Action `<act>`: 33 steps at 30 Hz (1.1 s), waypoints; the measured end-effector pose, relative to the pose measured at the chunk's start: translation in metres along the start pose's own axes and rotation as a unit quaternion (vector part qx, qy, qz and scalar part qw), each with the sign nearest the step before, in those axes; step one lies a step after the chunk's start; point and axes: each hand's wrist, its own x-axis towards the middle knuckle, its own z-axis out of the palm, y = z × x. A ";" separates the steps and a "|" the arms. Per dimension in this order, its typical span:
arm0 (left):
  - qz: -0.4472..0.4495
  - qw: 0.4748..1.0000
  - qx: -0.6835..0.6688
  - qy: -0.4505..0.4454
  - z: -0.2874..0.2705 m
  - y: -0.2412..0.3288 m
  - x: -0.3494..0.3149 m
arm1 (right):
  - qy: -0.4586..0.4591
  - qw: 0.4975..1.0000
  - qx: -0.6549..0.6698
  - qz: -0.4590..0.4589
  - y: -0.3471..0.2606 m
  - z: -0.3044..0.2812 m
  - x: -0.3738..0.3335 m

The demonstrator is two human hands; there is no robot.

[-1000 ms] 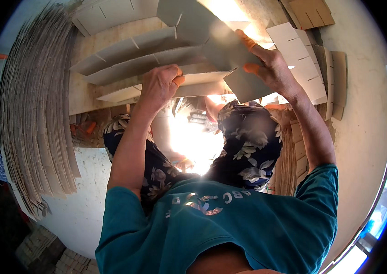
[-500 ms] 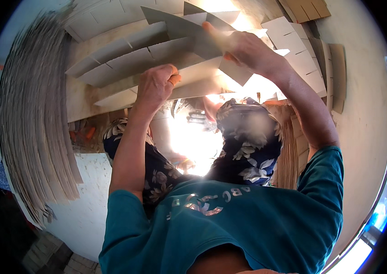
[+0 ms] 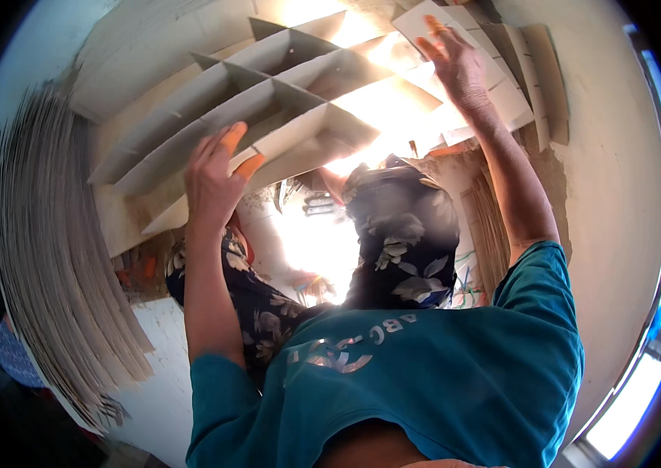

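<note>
A cardboard divider grid [image 3: 284,101] of crossed grey strips lies in front of me, forming several open cells. My left hand [image 3: 217,183] grips the near strip of the grid, fingers curled over its edge. My right hand [image 3: 455,66] is raised at the grid's far right with fingers spread and nothing in it, hovering over a stack of loose pale cardboard strips [image 3: 510,86]. My knees in dark floral trousers [image 3: 404,234] sit below the grid.
A tall fanned pile of flat cardboard sheets [image 3: 58,257] fills the left side. More strips lean at the upper right [image 3: 549,78]. A pale floor [image 3: 611,203] runs along the right, and strong glare washes out the area between my knees.
My right hand slotted a long cardboard strip into the grid, let go of it and moved up to the right. My left hand stayed on the grid's near edge.
</note>
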 end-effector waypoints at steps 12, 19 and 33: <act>-0.092 0.996 -0.012 -0.002 -0.020 -0.006 -0.023 | -0.362 0.897 -0.222 0.122 0.160 -0.019 -0.056; -0.110 0.994 -0.004 0.023 -0.045 -0.002 -0.038 | -0.051 0.994 -0.090 0.025 0.167 -0.040 -0.034; -0.066 0.997 0.003 0.035 -0.017 -0.026 -0.047 | -0.201 0.906 0.357 -0.105 -0.163 -0.050 0.008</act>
